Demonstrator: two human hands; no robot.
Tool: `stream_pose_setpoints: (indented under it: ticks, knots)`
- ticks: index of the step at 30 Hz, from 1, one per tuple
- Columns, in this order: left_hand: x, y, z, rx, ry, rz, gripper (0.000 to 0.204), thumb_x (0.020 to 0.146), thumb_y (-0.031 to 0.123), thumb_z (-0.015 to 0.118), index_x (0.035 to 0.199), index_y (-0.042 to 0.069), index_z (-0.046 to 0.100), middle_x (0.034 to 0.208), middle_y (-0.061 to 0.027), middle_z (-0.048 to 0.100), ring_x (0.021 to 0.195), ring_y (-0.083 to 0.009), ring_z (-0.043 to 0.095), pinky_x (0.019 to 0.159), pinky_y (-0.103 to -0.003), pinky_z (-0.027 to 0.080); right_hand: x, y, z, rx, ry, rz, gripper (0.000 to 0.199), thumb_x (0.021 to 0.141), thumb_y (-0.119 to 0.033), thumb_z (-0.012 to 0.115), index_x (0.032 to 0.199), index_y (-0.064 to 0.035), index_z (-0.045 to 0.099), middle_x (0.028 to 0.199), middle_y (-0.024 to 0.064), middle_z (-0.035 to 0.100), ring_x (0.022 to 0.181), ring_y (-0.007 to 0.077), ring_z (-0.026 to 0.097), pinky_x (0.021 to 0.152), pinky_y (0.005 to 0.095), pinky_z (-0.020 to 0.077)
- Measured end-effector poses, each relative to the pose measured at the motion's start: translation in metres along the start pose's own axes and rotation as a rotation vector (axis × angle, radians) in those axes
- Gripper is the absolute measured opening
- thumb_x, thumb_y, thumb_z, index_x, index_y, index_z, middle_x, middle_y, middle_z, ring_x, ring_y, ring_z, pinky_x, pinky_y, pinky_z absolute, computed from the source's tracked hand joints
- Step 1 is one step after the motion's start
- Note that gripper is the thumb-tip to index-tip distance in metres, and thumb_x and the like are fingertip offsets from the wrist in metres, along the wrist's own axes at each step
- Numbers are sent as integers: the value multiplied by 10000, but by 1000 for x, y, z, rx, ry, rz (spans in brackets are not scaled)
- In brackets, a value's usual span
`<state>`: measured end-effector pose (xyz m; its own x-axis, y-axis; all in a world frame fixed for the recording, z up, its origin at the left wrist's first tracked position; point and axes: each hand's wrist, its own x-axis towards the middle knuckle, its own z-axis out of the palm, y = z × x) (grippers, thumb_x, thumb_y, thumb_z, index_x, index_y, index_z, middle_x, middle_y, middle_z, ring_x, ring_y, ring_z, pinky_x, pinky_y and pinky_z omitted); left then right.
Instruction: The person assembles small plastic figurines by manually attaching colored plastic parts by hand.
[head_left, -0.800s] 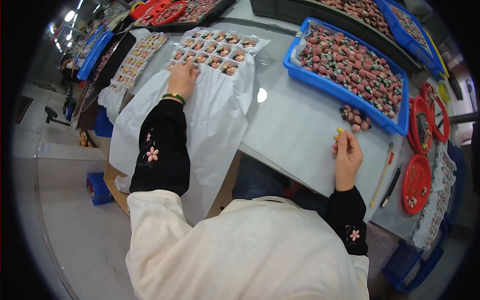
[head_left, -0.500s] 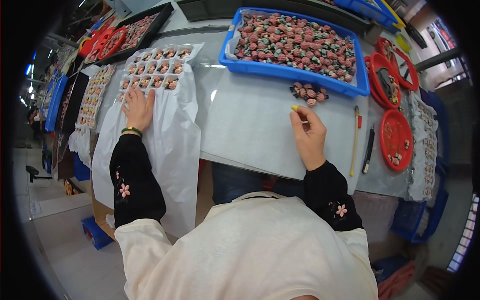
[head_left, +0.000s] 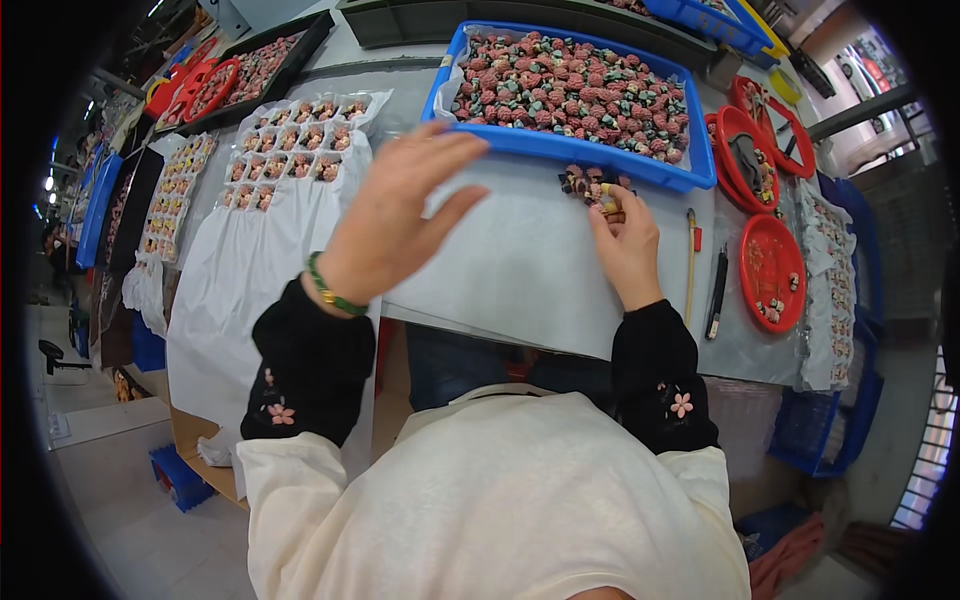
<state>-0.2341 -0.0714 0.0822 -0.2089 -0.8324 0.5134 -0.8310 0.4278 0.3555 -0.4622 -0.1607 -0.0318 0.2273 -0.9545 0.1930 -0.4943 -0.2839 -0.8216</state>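
My right hand [head_left: 630, 245] is closed, with thumb and index finger pinched at a small pink ornament [head_left: 596, 190] in a little dark-and-pink pile. A yellow cover sits on the index fingertip, and the fingers partly hide the piece. Just behind the pile stands a blue tray [head_left: 600, 160], lined and filled with similar pink ornaments [head_left: 570, 90] with green-grey bits. My left hand [head_left: 395, 220] hangs over the table, fingers spread and holding nothing. To its left lies a white compartment tray [head_left: 290, 140] with several rows of small ornaments; white sheeting [head_left: 260, 270] covers its nearer part.
Right of my right hand lie a wooden-handled brush [head_left: 691, 265] and a black pen-like tool [head_left: 717, 290]. Red dishes [head_left: 772, 240] and another filled compartment tray [head_left: 830, 290] are farther right. A black tray [head_left: 255, 75] of pink pieces stands far left.
My left hand has lifted off the compartment tray and moved right over the table. My right hand has reached forward to the small pile, where its fingertips now meet a piece.
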Motion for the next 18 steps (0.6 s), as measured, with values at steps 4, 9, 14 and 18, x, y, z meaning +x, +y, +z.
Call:
stream_pose_setpoints:
  ticks: [4,9,14,18]
  knots:
    - [-3,18,60,-544,-99,-276,219,830,117,548,993,-23,588,912,-149,619,800,-234,579,710,-292,451,-23,-16,7,801,-65,88,355,817,-37,568,1148,22,454,967,76,525,845,125,552,753,248,458]
    - [-19,13,127,-1291,-194,-771,313,887,168,501,1114,-46,525,985,-82,597,855,-118,570,771,-242,466,-34,-20,17,728,-51,15,339,804,-22,573,1127,7,476,997,73,522,886,132,537,749,230,444]
    - [-21,3,129,-1436,-127,-878,276,857,132,545,1087,-22,546,1004,-89,593,866,-127,578,783,-252,476,-31,-17,17,343,-24,-160,265,796,-63,608,1039,20,544,1001,70,524,875,127,529,699,214,437]
    - [-28,-4,138,-1251,24,-613,237,828,86,573,1040,-18,565,980,-88,603,864,-127,580,769,-249,475,-30,-16,22,677,-85,34,208,814,-34,582,1010,34,557,1025,69,532,839,100,536,693,211,465]
